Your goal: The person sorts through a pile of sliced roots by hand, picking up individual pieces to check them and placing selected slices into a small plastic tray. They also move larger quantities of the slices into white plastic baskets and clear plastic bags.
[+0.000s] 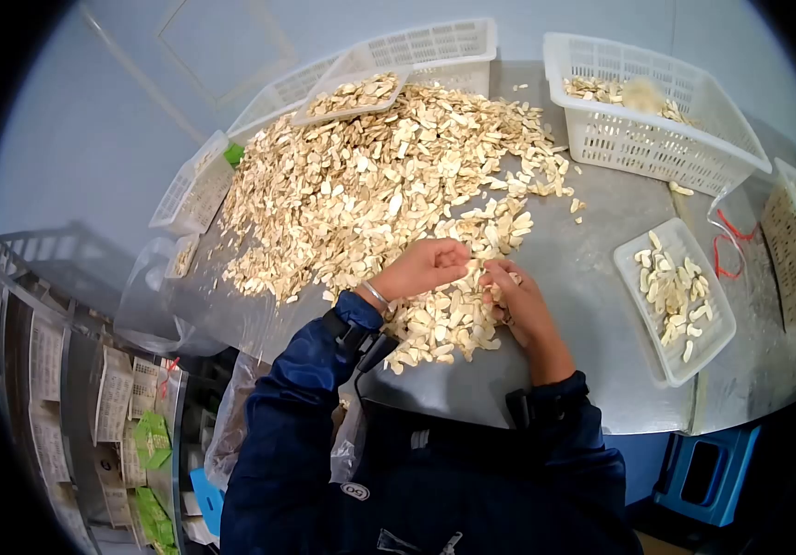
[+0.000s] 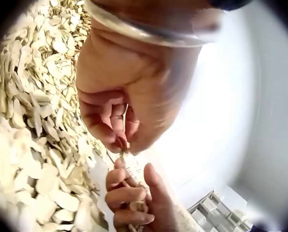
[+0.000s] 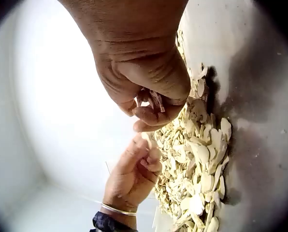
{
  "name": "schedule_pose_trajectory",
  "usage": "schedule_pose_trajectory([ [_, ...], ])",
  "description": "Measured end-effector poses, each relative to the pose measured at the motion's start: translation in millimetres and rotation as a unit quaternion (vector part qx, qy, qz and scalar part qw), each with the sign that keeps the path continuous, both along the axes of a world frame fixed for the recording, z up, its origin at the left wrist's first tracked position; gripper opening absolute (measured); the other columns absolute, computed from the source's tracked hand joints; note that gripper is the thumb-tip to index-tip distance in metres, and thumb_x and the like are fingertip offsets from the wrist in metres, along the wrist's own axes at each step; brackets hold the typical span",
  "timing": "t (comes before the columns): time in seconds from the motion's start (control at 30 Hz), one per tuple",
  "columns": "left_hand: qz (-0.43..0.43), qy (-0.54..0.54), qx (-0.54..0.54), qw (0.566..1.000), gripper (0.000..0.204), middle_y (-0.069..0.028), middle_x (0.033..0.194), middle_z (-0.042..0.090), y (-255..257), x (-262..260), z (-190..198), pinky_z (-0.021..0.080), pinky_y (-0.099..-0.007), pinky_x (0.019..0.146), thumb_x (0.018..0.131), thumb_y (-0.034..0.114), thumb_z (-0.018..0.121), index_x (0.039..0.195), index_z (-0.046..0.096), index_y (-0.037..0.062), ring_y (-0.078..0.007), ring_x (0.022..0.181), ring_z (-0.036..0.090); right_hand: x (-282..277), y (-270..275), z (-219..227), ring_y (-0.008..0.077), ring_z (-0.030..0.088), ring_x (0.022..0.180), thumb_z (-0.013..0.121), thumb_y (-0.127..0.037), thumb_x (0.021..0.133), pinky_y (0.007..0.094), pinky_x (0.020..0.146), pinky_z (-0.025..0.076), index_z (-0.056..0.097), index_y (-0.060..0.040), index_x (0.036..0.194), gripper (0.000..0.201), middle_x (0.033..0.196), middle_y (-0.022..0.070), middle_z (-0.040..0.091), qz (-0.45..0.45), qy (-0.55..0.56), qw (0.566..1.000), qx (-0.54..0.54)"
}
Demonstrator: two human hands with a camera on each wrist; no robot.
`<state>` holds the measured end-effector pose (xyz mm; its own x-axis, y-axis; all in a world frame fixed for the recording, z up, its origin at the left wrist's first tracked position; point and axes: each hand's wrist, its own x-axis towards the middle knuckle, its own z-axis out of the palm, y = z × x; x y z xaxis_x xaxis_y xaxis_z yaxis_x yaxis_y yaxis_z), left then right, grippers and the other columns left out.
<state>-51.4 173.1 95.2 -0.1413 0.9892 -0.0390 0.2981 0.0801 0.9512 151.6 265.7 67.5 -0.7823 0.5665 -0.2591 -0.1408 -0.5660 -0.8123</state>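
A broad heap of pale dried slices (image 1: 352, 176) covers the left and middle of the metal table. Its near tongue of slices (image 1: 444, 328) lies beneath both hands. My left hand (image 1: 421, 268), with a metal bangle at the wrist, pinches a slice (image 3: 147, 139) between thumb and fingertips. Close beside it, fingertips nearly meeting, is my right hand (image 1: 523, 305). In the right wrist view its curled fingers hold a few slices (image 3: 156, 101) against the palm. The left wrist view shows the left hand (image 2: 129, 92) above the right hand (image 2: 139, 198).
A white slotted basket (image 1: 666, 148) with slices stands at the back right. Nearer is a shallow white tray (image 1: 671, 375) of slices. Another small tray (image 1: 352, 113) sits on the heap. More baskets line the back left. A blue stool (image 1: 708, 476) is below the table's right edge.
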Motion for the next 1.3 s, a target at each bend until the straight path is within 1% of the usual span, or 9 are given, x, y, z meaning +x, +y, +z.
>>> schedule_pose_trajectory([
  [0.1,-0.031,0.012,-0.020,0.999,0.016,0.0051,0.076,0.059,2,2,17,0.045,-0.0230,0.061,0.095,0.017,0.070,0.099,0.069,0.0021,-0.0016,0.071,0.053,0,-4,0,0.0078,0.059,0.077,0.064,-0.025,0.097,0.0220,0.058,0.041,0.061,-0.0091,0.111,0.021,0.091,0.0001,0.062,0.018,-0.005,1.000,0.007],
  [0.23,-0.120,0.372,0.009,0.921,0.016,-0.0023,0.074,0.059,-8,-15,-11,0.047,-0.0287,0.060,0.086,0.013,0.073,0.100,0.066,0.0091,-0.0165,0.063,0.055,-1,1,-11,0.0081,0.059,0.077,0.064,-0.026,0.097,0.0230,0.060,0.043,0.063,-0.0093,0.106,0.019,0.091,-0.0002,0.062,0.043,-0.020,0.999,0.027],
  [0.27,-0.119,0.370,-0.005,0.921,0.021,-0.0080,0.079,0.060,-13,-12,-14,0.050,-0.0358,0.064,0.080,0.017,0.074,0.098,0.065,0.0117,-0.0275,0.070,0.060,-1,1,-11,0.0080,0.059,0.077,0.065,-0.026,0.097,0.0230,0.060,0.043,0.063,-0.0092,0.105,0.019,0.091,-0.0003,0.062,0.043,-0.018,0.999,0.026],
  [0.4,-0.065,0.479,-0.046,0.874,0.026,-0.0095,0.093,0.062,-27,5,-16,0.052,-0.0428,0.074,0.077,0.022,0.072,0.099,0.065,0.0111,-0.0325,0.089,0.064,-1,-1,-11,0.0076,0.058,0.074,0.066,-0.026,0.096,0.0229,0.059,0.043,0.062,-0.0090,0.103,0.019,0.088,-0.0002,0.061,0.041,-0.006,0.999,0.025],
  [0.6,-0.069,0.454,-0.026,0.888,0.029,-0.0105,0.094,0.063,-28,-2,-35,0.052,-0.0437,0.075,0.074,0.011,0.069,0.104,0.065,0.0086,-0.0353,0.088,0.064,-1,0,-12,0.0073,0.055,0.065,0.067,-0.026,0.095,0.0220,0.055,0.041,0.062,-0.0087,0.104,0.020,0.075,-0.0001,0.059,0.029,-0.017,0.999,0.017],
  [0.7,-0.092,0.445,-0.002,0.891,0.029,-0.0102,0.092,0.064,-25,-12,-32,0.053,-0.0367,0.074,0.077,0.006,0.068,0.105,0.065,0.0079,-0.0281,0.083,0.065,-1,1,-13,0.0074,0.055,0.065,0.067,-0.025,0.095,0.0217,0.055,0.042,0.062,-0.0085,0.105,0.020,0.076,0.0000,0.060,0.030,-0.014,0.999,0.012],
  [0.9,0.040,0.112,-0.031,0.992,0.021,0.0007,0.093,0.065,-20,-21,-20,0.049,-0.0225,0.075,0.087,0.004,0.067,0.108,0.066,0.0045,-0.0068,0.084,0.059,-1,-2,-5,0.0085,0.060,0.069,0.066,-0.019,0.094,0.0206,0.056,0.043,0.062,-0.0079,0.108,0.019,0.087,0.0011,0.063,0.042,-0.032,0.999,0.003],
  [1.03,0.049,-0.050,-0.038,0.997,0.028,-0.0012,0.106,0.067,-13,-24,-19,0.051,-0.0227,0.080,0.093,0.004,0.066,0.121,0.062,0.0023,-0.0063,0.090,0.062,-1,-5,-6,0.0109,0.064,0.078,0.065,-0.019,0.093,0.0236,0.060,0.044,0.061,-0.0062,0.109,0.021,0.090,0.0011,0.063,0.056,-0.024,0.998,0.022],
  [1.3,0.042,-0.078,-0.030,0.996,0.031,-0.0046,0.109,0.070,-5,7,-2,0.053,-0.0214,0.079,0.094,0.004,0.066,0.124,0.060,-0.0012,-0.0062,0.091,0.065,-6,-7,-18,0.0114,0.064,0.079,0.064,-0.025,0.097,0.0237,0.058,0.044,0.061,-0.0057,0.112,0.025,0.095,0.0018,0.062,0.068,-0.017,0.997,0.024],
])
